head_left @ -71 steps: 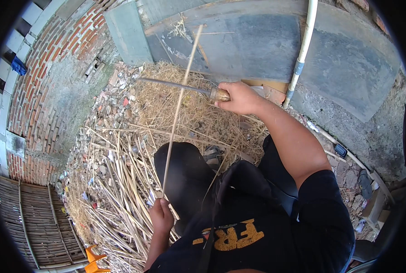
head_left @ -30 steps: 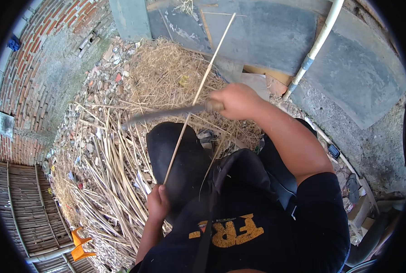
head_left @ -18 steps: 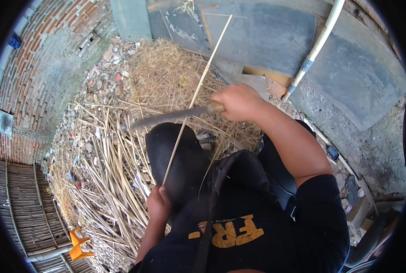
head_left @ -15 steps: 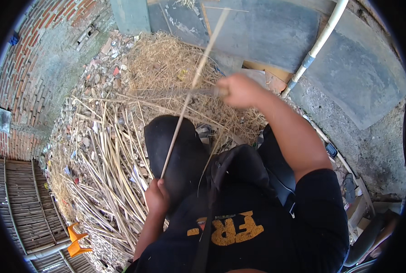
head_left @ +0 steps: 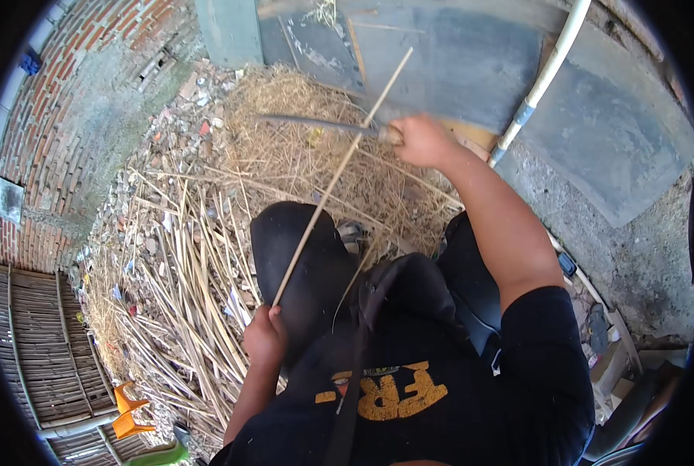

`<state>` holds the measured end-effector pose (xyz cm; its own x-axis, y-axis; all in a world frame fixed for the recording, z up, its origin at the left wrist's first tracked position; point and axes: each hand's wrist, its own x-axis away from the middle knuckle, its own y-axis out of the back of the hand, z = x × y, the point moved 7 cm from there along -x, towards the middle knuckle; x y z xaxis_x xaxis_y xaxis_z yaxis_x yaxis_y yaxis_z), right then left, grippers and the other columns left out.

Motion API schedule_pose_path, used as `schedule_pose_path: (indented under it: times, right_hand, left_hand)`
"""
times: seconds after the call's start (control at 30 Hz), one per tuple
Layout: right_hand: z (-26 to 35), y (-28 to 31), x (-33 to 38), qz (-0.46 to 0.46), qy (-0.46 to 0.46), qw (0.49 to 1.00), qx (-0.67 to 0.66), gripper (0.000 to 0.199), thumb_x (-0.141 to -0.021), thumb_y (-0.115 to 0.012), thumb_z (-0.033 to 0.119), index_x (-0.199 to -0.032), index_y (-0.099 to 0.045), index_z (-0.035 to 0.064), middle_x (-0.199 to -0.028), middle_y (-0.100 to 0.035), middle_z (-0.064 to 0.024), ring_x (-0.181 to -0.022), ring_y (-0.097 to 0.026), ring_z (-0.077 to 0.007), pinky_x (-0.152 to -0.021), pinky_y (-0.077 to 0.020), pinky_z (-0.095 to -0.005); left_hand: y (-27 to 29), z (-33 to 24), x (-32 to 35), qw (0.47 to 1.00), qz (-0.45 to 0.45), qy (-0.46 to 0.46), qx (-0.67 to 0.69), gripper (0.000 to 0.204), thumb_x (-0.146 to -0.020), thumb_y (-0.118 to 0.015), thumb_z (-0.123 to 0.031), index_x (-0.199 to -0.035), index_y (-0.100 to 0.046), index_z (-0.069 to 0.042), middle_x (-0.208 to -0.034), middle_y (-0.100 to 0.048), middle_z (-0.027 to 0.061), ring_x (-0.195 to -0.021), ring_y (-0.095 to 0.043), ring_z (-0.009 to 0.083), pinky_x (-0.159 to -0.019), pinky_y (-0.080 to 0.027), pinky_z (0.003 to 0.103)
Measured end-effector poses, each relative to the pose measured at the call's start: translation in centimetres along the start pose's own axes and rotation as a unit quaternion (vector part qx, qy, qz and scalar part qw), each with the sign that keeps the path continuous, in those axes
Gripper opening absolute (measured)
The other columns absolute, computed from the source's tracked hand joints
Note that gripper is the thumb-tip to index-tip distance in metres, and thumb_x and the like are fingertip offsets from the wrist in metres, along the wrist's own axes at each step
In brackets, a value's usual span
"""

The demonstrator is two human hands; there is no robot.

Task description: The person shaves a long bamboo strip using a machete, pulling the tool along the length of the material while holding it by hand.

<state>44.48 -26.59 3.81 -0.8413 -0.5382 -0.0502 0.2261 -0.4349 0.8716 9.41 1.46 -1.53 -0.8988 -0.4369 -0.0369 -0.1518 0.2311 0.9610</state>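
My left hand (head_left: 265, 335) is closed around the near end of a long, thin bamboo strip (head_left: 310, 225). The strip slants up and away to the right, passing over my dark-trousered left knee (head_left: 277, 233). In my right hand (head_left: 425, 141) is the wooden handle of a long-bladed knife (head_left: 312, 122). Its dark blade points left and crosses the strip near the far end; whether the edge bites into it I cannot tell.
Many cut bamboo strips (head_left: 188, 287) lie piled on the rubble to my left. Beyond my knees spreads a heap of dry shavings (head_left: 285, 101). A brick wall (head_left: 59, 132) stands at left, grey panels (head_left: 456, 62) and a white pipe (head_left: 549, 78) at far right.
The knife and my right hand have moved farther away along the strip. The strip's far end has tipped slightly to the right, while my left hand keeps its hold.
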Motion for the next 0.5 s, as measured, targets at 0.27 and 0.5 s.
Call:
schedule_pose_path:
  times: [0.27,0.5]
  right_hand:
    - [7.9,-2.7,3.0,0.080,0.154,0.980,0.096,0.027,-0.075,-0.068,0.015,-0.101,-0.068,0.0088,-0.083,-0.070,-0.0175,-0.076,-0.069,-0.0349,-0.072,-0.0552,-0.0462]
    - [0.5,-0.4,0.0,0.002,0.013,1.000,-0.003,0.040,-0.075,-0.068,0.016,-0.114,-0.068,0.0079,-0.084,-0.070,-0.0189,-0.078,-0.069,-0.0346,-0.075,-0.0550,-0.0455]
  left_hand:
    - [-0.4,1.0,0.0,0.999,0.009,0.000,0.051,0.032,-0.102,-0.046,-0.032,-0.090,-0.060,-0.005,-0.068,-0.063,0.0248,-0.067,-0.062,0.0486,-0.061,-0.048,0.056]
    - [0.1,0.3,-0.5,0.998,0.004,-0.018,0.060,0.033,-0.102,-0.048,-0.031,-0.089,-0.061,-0.005,-0.066,-0.061,0.0242,-0.066,-0.062,0.0474,-0.060,-0.048,0.054]
